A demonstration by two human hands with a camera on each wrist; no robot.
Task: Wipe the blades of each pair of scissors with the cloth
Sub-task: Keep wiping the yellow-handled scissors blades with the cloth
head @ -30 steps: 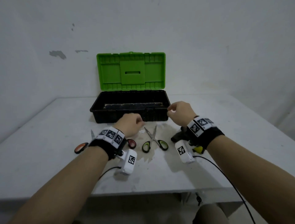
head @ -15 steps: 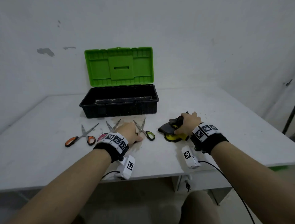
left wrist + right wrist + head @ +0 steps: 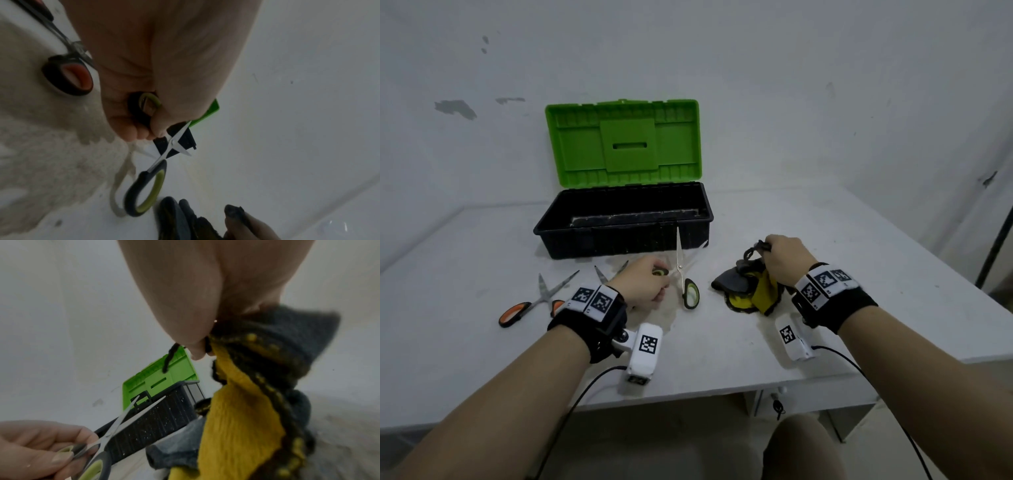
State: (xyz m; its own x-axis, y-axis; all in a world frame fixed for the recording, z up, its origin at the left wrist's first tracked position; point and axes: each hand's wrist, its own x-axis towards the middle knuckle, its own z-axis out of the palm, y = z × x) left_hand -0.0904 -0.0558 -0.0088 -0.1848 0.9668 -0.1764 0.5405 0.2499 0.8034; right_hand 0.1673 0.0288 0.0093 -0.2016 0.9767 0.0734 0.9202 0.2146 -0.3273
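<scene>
Two hands work over the white counter [image 3: 859, 260]. The left hand [image 3: 643, 282] curls its fingers round one loop of the green-handled scissors [image 3: 686, 274], whose blades stand spread apart, one tip pointing toward the black toolbox [image 3: 619, 219] with its green lid [image 3: 623, 144] raised. The right hand [image 3: 786, 260] pinches the top of the yellow and grey cloth [image 3: 751, 291]; the cloth's lower folds lie on the counter just right of the scissors. Orange-handled scissors [image 3: 534, 303] lie at far left, and another pair [image 3: 609, 272] shows only blade tips behind the left hand.
</scene>
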